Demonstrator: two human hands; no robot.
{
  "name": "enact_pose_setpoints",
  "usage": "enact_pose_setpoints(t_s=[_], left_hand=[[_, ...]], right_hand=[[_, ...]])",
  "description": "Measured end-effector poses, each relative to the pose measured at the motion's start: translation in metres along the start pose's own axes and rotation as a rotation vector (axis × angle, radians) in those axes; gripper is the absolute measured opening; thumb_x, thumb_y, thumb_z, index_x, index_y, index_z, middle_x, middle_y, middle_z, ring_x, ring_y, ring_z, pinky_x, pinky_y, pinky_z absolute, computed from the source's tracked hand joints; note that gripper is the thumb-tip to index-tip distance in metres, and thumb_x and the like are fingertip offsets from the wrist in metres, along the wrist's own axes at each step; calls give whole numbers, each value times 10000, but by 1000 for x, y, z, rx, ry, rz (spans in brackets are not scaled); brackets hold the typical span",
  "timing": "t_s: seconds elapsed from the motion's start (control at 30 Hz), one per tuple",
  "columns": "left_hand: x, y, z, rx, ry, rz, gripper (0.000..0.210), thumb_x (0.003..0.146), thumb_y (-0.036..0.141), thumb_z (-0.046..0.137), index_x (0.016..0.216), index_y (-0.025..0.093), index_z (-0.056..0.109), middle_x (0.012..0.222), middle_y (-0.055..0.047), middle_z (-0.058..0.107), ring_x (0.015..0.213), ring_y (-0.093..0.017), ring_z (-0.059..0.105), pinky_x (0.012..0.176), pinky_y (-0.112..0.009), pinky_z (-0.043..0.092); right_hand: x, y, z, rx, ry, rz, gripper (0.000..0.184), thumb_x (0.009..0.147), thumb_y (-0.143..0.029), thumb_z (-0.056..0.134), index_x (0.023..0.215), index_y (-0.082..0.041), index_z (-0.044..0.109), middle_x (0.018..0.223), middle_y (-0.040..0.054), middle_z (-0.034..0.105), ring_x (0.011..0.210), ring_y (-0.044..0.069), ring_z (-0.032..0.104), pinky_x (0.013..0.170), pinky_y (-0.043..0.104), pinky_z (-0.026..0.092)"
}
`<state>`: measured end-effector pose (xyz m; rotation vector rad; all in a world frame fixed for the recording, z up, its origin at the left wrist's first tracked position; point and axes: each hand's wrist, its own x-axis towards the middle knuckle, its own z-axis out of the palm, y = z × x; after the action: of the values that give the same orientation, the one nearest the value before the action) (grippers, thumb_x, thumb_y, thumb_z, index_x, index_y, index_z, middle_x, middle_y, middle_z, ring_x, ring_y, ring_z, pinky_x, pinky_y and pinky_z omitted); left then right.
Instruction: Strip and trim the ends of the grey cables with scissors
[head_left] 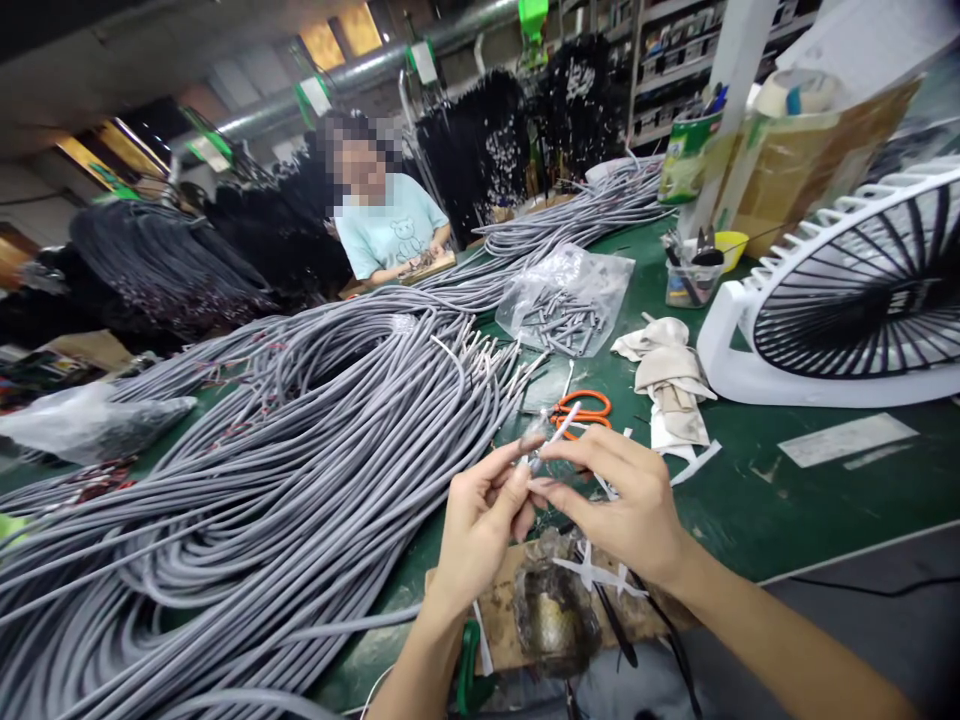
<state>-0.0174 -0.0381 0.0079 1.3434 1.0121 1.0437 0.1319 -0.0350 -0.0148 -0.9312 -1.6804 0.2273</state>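
Note:
My left hand (484,510) is closed, thumb and fingers pinching a small whitish piece (564,422) whose narrow end sticks up between the hands. My right hand (626,495) meets it there, its thumb and forefinger closed at the same spot. The fingers hide most of the piece, so its kind cannot be made out. Just beyond the fingertips lie scissors (592,404) with orange handles. Below the hands a dark, worn metal block (559,615) sits on a brown board (499,610), with white strips (600,575) beside it.
Large coils of grey cable (300,450) cover the table's left side. Behind the scissors lies a clear bag (566,305) of short grey pieces. Folded cloth gloves (667,375) and a white fan (862,300) stand right. Across the table a person (394,235) sits working.

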Motion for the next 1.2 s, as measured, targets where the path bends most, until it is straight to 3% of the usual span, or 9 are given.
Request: enact_pose_setpoints(t_s=[0.23, 0.43, 0.57, 0.7, 0.93, 1.0, 1.1, 1.13, 1.2], left_hand=[[-1, -4, 2, -16, -56, -13, 357, 859, 287, 482, 1156, 109, 567, 520, 43, 399, 436, -47, 324, 417, -181, 244], [-1, -3, 7, -61, -35, -49, 377, 776, 276, 601, 1116, 117, 586, 602, 26, 450, 470, -34, 308, 414, -163, 223], [0, 0, 5, -143, -35, -44, 401, 788, 269, 585, 1169, 159, 527, 611, 21, 507, 419, -14, 265, 395, -153, 191], [0, 2, 2, -170, -51, -30, 338, 799, 256, 577, 1122, 163, 541, 604, 19, 502, 419, -13, 276, 395, -147, 195], [-1, -2, 4, -147, 63, 30, 294, 756, 280, 631, 1024, 161, 612, 514, 58, 409, 405, -18, 285, 363, -127, 199], [0, -4, 4, -121, 104, 47, 246, 755, 304, 630, 933, 138, 661, 486, 60, 388, 388, -15, 288, 350, -130, 209], [2, -7, 3, -107, 130, 49, 220, 757, 323, 623, 846, 134, 694, 580, 12, 490, 393, -17, 352, 329, -133, 243], [3, -8, 2, -109, 125, 46, 209, 746, 320, 634, 832, 141, 699, 661, -10, 524, 418, -23, 389, 322, -131, 263], [4, -10, 1, -110, 101, 47, 180, 716, 309, 663, 798, 155, 709, 844, -41, 541, 477, -32, 440, 318, -130, 321]], right_hand=[[-4, 4, 6, -64, 5, -44, 202, 780, -144, 595, 974, -195, 620, 770, 24, 612, 683, 121, 572, 619, 238, 438], [-3, 1, 5, -32, 56, 22, 108, 812, -111, 527, 867, -163, 606, 748, 24, 588, 663, 107, 550, 628, 223, 429], [-1, 0, 5, 94, 69, 225, 90, 818, -192, 532, 735, -169, 558, 640, -12, 529, 558, 86, 468, 542, 206, 394], [3, 3, 6, 244, -13, 452, 150, 828, -262, 491, 727, -159, 529, 606, -16, 503, 509, 78, 429, 463, 193, 356], [5, 11, 10, 261, -243, 596, 116, 698, -187, 532, 588, -154, 516, 518, -38, 435, 488, 75, 396, 446, 188, 343], [4, 9, 9, 234, -180, 595, 106, 696, -184, 547, 596, -158, 522, 528, -37, 449, 481, 73, 395, 436, 185, 333], [4, 5, 3, 215, 149, 561, 91, 763, -250, 553, 809, -172, 563, 665, -12, 532, 448, 58, 367, 409, 192, 307], [4, 4, 2, 239, 185, 532, 154, 780, -272, 552, 902, -179, 565, 706, -5, 551, 428, 52, 341, 400, 197, 296], [4, 1, 0, 338, 57, 462, 233, 799, -299, 548, 999, -183, 576, 735, 4, 581, 412, 52, 331, 398, 206, 300]])
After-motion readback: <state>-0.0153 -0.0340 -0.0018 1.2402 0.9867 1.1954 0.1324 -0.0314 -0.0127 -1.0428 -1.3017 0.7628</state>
